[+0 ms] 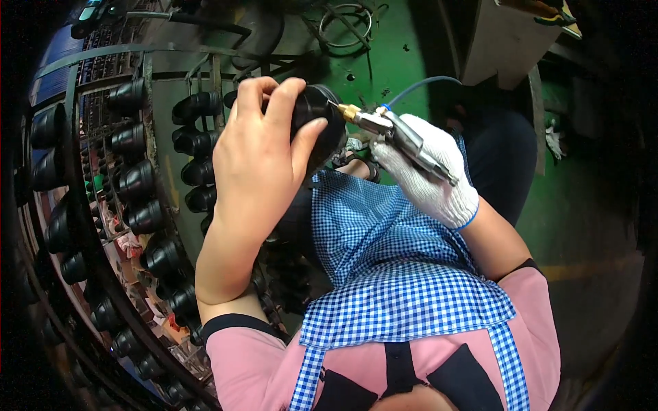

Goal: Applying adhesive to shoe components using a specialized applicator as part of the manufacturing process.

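My bare left hand [257, 147] grips a black shoe [317, 113], thumb on the near side and fingers over its top. In a white knitted glove, my right hand [435, 168] is closed around a small metal spray gun [408, 140] with a brass nozzle [349, 111]. The nozzle points left at the shoe and its tip is right by the shoe's surface; whether they touch I cannot tell. A blue air hose [425, 82] runs from the gun toward the upper right. Part of the shoe is hidden behind my left hand.
To my left stand metal racks [154, 137] with rows of black shoes [140, 178]. A grey cabinet or bench [507, 44] stands at the upper right, with pliers [554, 19] on it. A coiled hose [346, 27] lies on the green floor [411, 55].
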Tool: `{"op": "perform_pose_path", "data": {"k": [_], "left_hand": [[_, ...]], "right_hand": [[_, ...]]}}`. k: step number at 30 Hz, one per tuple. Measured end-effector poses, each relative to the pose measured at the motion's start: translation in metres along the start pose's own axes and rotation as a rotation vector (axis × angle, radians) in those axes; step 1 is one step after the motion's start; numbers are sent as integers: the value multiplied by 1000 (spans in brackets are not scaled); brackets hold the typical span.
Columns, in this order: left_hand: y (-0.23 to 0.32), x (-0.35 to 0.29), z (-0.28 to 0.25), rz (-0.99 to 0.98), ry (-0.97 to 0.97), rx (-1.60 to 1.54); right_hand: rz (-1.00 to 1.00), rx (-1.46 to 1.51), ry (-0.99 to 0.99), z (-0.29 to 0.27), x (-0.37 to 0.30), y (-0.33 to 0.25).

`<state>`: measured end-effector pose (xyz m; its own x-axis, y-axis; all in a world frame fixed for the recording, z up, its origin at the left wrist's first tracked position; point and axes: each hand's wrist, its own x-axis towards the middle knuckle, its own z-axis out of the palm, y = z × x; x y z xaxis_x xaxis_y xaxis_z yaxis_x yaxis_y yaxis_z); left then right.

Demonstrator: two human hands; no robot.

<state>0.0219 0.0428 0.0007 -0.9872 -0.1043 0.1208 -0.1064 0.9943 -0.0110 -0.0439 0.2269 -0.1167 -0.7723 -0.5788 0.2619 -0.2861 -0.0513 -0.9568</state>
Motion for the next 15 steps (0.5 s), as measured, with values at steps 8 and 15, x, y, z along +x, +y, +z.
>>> {"op": "perform_pose_path", "data": {"k": [8, 15], "left_hand": [[-38, 26, 9, -26, 34, 275], [-63, 32, 4, -204, -69, 278]], "right_hand": [[35, 4, 11, 36, 31, 17], [63, 120, 0, 62, 36, 14]]}}
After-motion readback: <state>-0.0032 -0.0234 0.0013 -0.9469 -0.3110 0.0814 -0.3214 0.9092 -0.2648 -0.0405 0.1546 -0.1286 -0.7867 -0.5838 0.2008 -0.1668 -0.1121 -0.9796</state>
